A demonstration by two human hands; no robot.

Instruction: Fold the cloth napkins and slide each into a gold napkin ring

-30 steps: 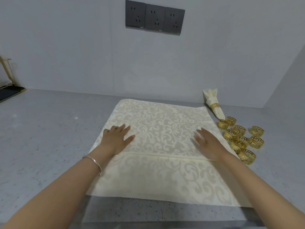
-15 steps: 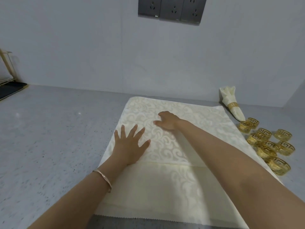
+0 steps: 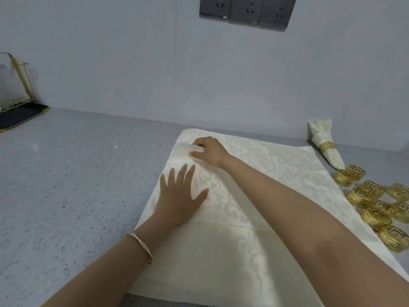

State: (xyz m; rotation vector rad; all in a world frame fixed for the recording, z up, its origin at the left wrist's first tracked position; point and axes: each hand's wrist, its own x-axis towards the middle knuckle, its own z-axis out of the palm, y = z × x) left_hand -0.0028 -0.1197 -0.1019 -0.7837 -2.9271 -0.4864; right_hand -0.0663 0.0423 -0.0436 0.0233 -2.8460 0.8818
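A cream damask napkin (image 3: 276, 171) lies spread on the grey counter, its near part folded up into a crease. My left hand (image 3: 180, 198) lies flat on its left side, fingers spread. My right hand (image 3: 208, 151) has crossed over to the far left corner and pinches that corner, lifting it a little off the cloth. Several loose gold napkin rings (image 3: 371, 202) sit in a cluster at the right. One finished napkin in a gold ring (image 3: 326, 144) lies by the wall at the far right.
The grey speckled counter (image 3: 73, 173) stretches to the left. A gold-framed rack on a black mat (image 3: 15, 103) stands at the far left. Dark wall sockets (image 3: 245, 9) are set in the wall above.
My right hand swept from the napkin's right side across to its far left corner and took hold of it. My left hand stayed flat on the cloth.
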